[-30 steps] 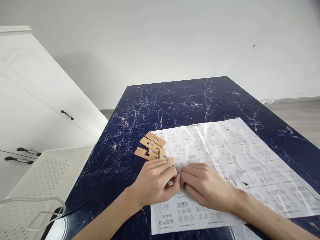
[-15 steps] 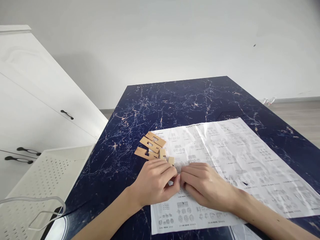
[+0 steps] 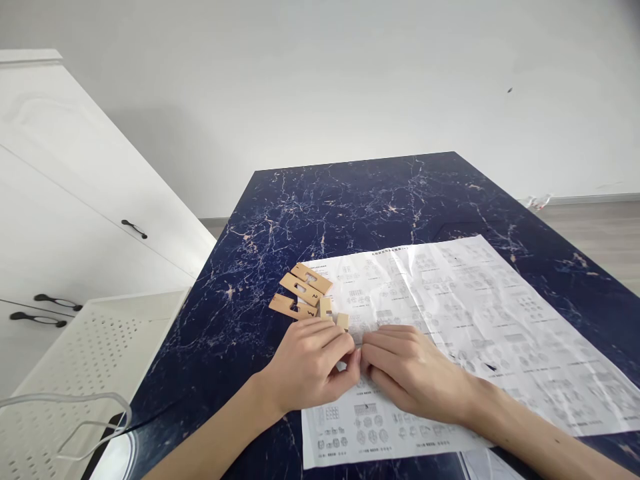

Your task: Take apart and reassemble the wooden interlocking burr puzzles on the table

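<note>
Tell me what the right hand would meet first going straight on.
Most likely the left hand: it lies directly ahead of the right hand, with barely any gap showing. Whether they already touch is unclear from this angle.

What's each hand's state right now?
Left hand: curled over the paper sheet; grip hidden, can't tell.
Right hand: also curled; can't tell if holding anything.

Single head-worn view, facing forward and down, blue table (image 3: 350, 207) near, wall (image 3: 350, 80) beyond

L hand (image 3: 310, 363), R hand (image 3: 407, 367) & both forearms (image 3: 230, 423) bare, w/ small dk spots (image 3: 557, 440) on R forearm (image 3: 525, 433).
</note>
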Available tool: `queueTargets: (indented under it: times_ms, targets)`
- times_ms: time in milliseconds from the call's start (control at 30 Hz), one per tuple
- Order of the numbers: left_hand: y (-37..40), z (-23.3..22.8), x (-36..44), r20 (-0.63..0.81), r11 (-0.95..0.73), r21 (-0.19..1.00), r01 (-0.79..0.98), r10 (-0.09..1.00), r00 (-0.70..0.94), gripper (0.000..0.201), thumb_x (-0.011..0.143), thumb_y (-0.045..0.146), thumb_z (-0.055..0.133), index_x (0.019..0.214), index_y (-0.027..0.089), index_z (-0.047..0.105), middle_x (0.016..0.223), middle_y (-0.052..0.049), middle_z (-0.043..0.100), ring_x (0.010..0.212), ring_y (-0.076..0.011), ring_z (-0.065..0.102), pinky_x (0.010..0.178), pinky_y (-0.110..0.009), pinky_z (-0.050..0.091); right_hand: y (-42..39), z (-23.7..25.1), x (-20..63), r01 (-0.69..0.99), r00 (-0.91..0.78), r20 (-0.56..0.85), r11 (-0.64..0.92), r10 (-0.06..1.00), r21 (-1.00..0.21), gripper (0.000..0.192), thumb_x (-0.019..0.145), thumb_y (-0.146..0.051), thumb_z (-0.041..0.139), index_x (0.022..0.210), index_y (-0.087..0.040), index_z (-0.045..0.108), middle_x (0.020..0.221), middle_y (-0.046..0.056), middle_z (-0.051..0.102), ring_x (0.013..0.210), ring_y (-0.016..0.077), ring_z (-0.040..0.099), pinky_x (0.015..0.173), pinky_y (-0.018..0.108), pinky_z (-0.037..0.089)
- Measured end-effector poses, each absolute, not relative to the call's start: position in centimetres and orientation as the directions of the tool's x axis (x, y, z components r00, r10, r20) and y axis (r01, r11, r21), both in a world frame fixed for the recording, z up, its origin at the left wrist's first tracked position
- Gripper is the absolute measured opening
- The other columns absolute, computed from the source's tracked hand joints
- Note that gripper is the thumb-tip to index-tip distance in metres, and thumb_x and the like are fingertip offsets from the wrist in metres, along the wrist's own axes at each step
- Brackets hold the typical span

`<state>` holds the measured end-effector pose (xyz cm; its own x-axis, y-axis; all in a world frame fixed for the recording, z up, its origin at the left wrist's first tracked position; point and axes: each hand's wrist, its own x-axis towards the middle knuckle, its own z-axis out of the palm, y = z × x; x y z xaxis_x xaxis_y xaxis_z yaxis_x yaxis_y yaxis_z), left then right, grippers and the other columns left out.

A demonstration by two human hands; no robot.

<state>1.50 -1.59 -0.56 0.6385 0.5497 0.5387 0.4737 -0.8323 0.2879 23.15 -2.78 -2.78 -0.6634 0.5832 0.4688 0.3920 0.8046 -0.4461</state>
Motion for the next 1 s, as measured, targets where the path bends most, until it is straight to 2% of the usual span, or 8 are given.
queueTargets:
  times_ms: [467, 733, 867, 933, 1000]
  targets:
    - [-1.5, -0.7, 1.5, 0.540, -0.834, 0.287, 0.471, 0.547, 0.639, 0.032, 0.094, 0.011, 0.058, 0.068, 0.022, 0.042, 0.058, 0.006, 0.047, 0.052, -0.0102, 0.041, 0.052, -0.028, 0.039, -2.7, -2.4, 23.1, 0.394, -0.659, 0.484, 0.812, 0.576, -0.430, 0.038, 0.106, -0.007, 0.039, 0.075, -0.018, 0.059, 0.069, 0.001, 0.059, 0.059, 0.0157, 0.044, 0.057, 0.032, 0.033]
    - [-1.5, -0.5, 1.3, 0.642, -0.825, 0.307, 0.474, 0.547, 0.537, 0.025, 0.095, 0.010, 0.063, 0.079, 0.022, 0.048, 0.061, 0.007, 0.047, 0.054, -0.0102, 0.042, 0.053, -0.028, 0.038, -2.6, -2.7, 23.2, 0.393, -0.671, 0.463, 0.807, 0.579, -0.440, 0.033, 0.105, -0.007, 0.041, 0.081, -0.017, 0.062, 0.073, 0.001, 0.061, 0.062, 0.0159, 0.046, 0.060, 0.032, 0.034]
    - [-0.4, 0.1, 0.4, 0.626, -0.754, 0.364, 0.547, 0.633, 0.456, 0.015, 0.102, 0.009, 0.053, 0.093, 0.021, 0.053, 0.078, 0.001, 0.062, 0.070, -0.0139, 0.056, 0.067, -0.030, 0.048, -2.7, -2.4, 23.3, 0.393, -0.683, 0.441, 0.802, 0.583, -0.450, 0.033, 0.106, -0.008, 0.042, 0.081, -0.018, 0.061, 0.074, 0.001, 0.062, 0.061, 0.0158, 0.044, 0.059, 0.032, 0.035]
    - [0.5, 0.2, -0.3, 0.611, -0.663, 0.379, 0.646, 0.703, 0.363, 0.011, 0.105, 0.011, 0.050, 0.107, 0.020, 0.055, 0.097, -0.005, 0.067, 0.090, -0.0182, 0.064, 0.082, -0.035, 0.054, -2.7, -2.2, 23.3, 0.397, -0.682, 0.435, 0.798, 0.587, -0.454, 0.034, 0.106, -0.009, 0.042, 0.080, -0.018, 0.060, 0.073, 0.001, 0.061, 0.060, 0.0154, 0.043, 0.059, 0.032, 0.035]
    - [1.3, 0.1, -1.0, 0.597, -0.570, 0.369, 0.734, 0.751, 0.282, 0.016, 0.108, 0.015, 0.047, 0.121, 0.020, 0.053, 0.116, -0.011, 0.067, 0.109, -0.0230, 0.064, 0.095, -0.042, 0.055, -2.7, -2.0, 23.3, 0.399, -0.682, 0.432, 0.795, 0.590, -0.457, 0.034, 0.106, -0.009, 0.041, 0.079, -0.018, 0.060, 0.073, 0.001, 0.061, 0.059, 0.0152, 0.043, 0.058, 0.032, 0.035]
